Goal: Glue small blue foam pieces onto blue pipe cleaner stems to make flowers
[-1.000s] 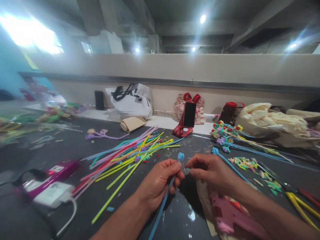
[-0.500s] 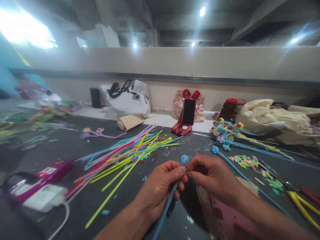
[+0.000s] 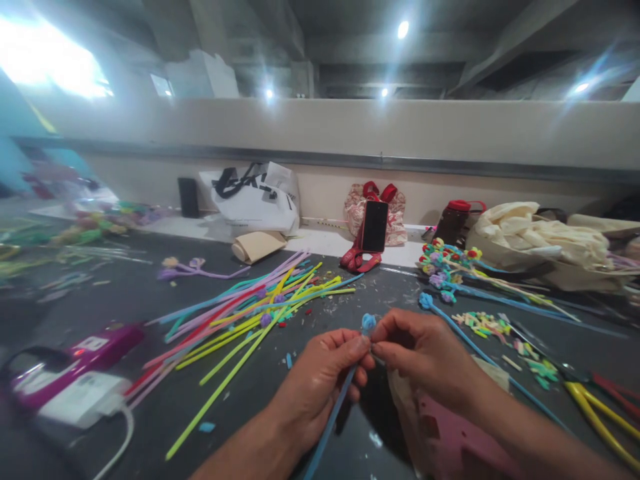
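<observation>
My left hand is closed around a blue pipe cleaner, thumb and forefinger pinching it just under its curled blue head. The stem slants down toward me below the fingers. Close against that head, my right hand has its thumb and fingertips pinched together; what lies between them is too small to make out. To the right rests another blue pipe cleaner with a curled head. Loose pipe cleaners in several colours lie spread to the left.
Yellow-handled pliers lie at the right beside cut scraps. A bunch of pipe-cleaner flowers sits behind. A purple power strip with a white plug is at left. A phone leans against a patterned bag at the back.
The view has shifted slightly, so the table items appear a little further left. Both hands keep nearly the same pinch at the blue head.
</observation>
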`<state>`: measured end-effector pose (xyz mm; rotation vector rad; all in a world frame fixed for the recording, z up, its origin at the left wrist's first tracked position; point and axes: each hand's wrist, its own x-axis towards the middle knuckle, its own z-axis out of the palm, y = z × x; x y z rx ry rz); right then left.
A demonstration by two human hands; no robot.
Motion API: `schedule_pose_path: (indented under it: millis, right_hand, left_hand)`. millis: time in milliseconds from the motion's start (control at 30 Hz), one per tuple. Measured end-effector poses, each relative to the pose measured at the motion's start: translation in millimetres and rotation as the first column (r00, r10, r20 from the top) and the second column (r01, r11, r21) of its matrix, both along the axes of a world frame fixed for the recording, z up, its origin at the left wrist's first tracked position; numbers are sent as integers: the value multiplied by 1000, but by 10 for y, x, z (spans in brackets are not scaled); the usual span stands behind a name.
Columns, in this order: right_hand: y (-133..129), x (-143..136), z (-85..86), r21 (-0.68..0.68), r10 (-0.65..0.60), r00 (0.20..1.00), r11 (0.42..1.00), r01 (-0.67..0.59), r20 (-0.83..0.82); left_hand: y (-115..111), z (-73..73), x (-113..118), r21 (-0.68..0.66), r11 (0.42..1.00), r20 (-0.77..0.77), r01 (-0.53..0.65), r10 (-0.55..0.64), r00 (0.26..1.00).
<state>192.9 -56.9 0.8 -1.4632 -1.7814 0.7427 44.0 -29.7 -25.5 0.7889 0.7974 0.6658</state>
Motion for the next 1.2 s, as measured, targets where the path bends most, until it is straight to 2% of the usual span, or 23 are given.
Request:
schedule_pose_path:
  millis: [67,267,433,567,700,800,900,1067,1133,1200]
  right_hand:
    - [6,-3,6,-34,-6,999,999,5,-47]
    - [8,-7,39,-330,-46,939,941,-75,-342]
    - [-5,48,47,-347,-2,871,918,-194,-492]
    - [-13,127,36,-319,66,803,896,-309,-592]
    - [1,187,-19,-325,72,767,878,-352,-638]
    - [22,180,-23,-279,128,802,896,-346,-583]
    - [15,147,57,-223,153,874,933,-281,-462]
    - [-197,264,259,-108,81,982,989,-100,-170]
    - [-355,374,273,-65,15,1000,998,-17,-27]
    - [-521,467,224,-87,-24,996,996,31,83]
  left_hand:
    - [-9,5,-1,25,1000,-30,9,-8,1000]
    - [-32,-4,0,97,995,-28,33,-30,999]
    - [-53,-19,13,144,988,45,64,-71,996]
    - [-93,-10,41,126,987,115,98,-113,987]
    - [-123,13,53,119,985,125,123,-138,982]
    - [-116,26,54,99,984,121,149,-160,980]
    - [-91,17,56,57,987,132,151,-158,979]
    - [-52,-25,37,18,995,100,95,-97,990]
    - [-45,-25,24,36,995,58,94,-96,994]
    - [-51,-14,17,63,992,4,110,-110,994]
